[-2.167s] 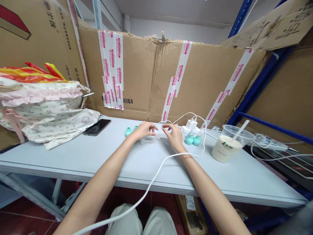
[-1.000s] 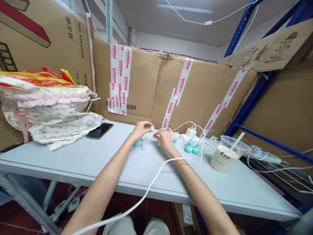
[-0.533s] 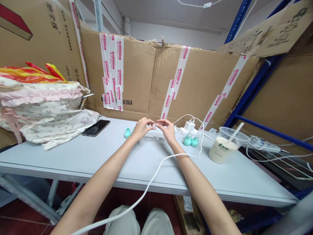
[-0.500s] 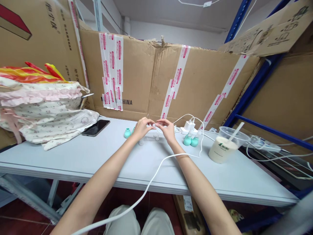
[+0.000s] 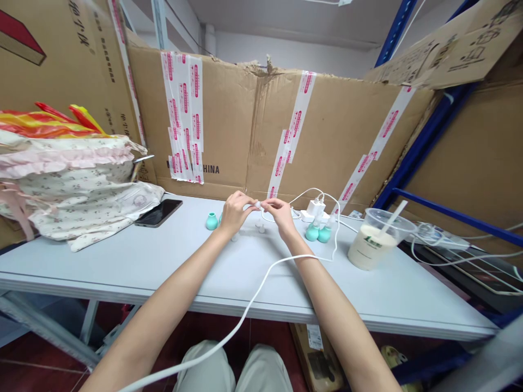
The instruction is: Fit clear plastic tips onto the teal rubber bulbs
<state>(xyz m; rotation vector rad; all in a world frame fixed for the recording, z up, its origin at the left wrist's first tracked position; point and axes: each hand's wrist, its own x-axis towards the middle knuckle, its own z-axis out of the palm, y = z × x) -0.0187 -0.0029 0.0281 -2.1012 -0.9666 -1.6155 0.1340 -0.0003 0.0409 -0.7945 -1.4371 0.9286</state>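
Note:
My left hand [image 5: 236, 211] and my right hand [image 5: 279, 213] meet above the middle of the table, both closed in a pinch. Between their fingertips is a small clear plastic piece [image 5: 257, 205], too small to name surely. Below them, small clear pieces [image 5: 260, 228] lie on the tabletop. A teal rubber bulb [image 5: 211, 221] stands left of my left hand, and another is partly hidden behind that hand. Right of my right hand, two teal bulbs with clear tops [image 5: 318, 233] stand side by side.
A white cable [image 5: 267, 277] crosses over my right forearm. A white charger [image 5: 315, 208] sits at the back, and a drink cup with a straw [image 5: 371, 242] stands at the right. On the left lie a phone [image 5: 159, 213] and a floral cloth bag [image 5: 81, 190]. Cardboard [image 5: 229, 120] walls the back.
My fingertips stay together around the small clear piece, with the hands shifting only slightly. The whole view has moved a little. The bulbs, cup and phone stay in place.

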